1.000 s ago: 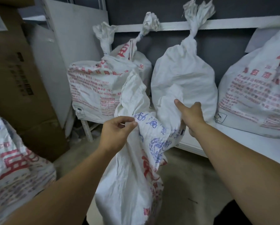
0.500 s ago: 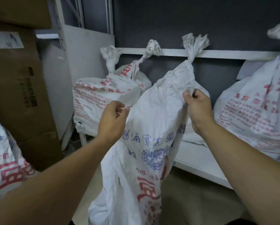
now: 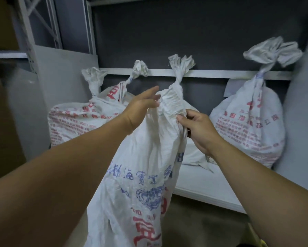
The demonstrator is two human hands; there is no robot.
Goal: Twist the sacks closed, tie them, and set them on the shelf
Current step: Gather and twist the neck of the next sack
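White woven sack, creased and limp, held up in front of the shelf, mouth gathered into tight pleats at the top, lower part hanging past the shelf's front edge; left hand laid against the gathered neck, fingers stretched nearly straight; right hand pinching the pleats between thumb and curled fingers; blue characters above a blue emblem, large red characters lower down; tied sacks standing on the white shelf behind, necks knotted, red print, "(2023)" just readable on the leftmost; dark grey wall at the back; cardboard boxes at left; dull floor below.
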